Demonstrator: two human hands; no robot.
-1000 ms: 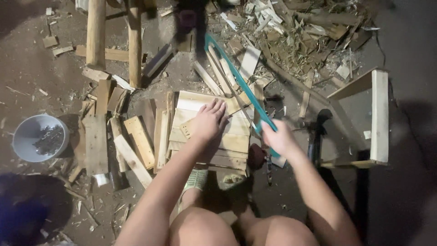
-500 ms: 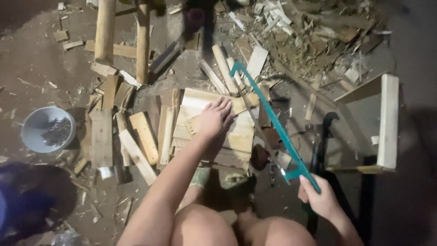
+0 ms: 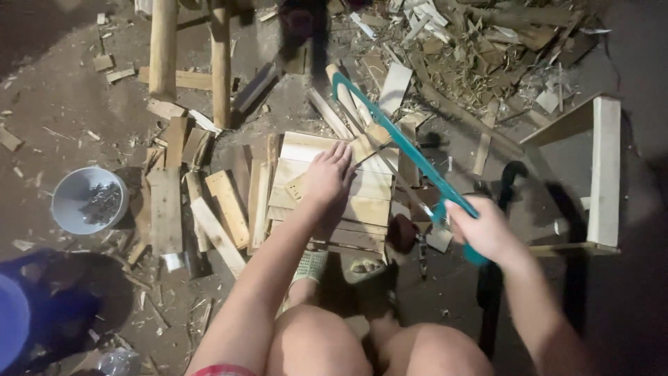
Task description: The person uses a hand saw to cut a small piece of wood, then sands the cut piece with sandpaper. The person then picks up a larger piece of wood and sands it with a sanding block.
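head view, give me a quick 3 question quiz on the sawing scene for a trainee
1. True or false: the left hand lies flat on the stack of wooden boards.
2. What does the right hand grip? A) a hammer B) a teal hacksaw C) a paintbrush
3. Fill in: the round white bowl sits on the ground to the person's ____.

Key:
1. True, palm down on the boards.
2. B, the teal hacksaw, held by its handle with the frame angled away across the boards.
3. Left, beyond the loose wood offcuts.
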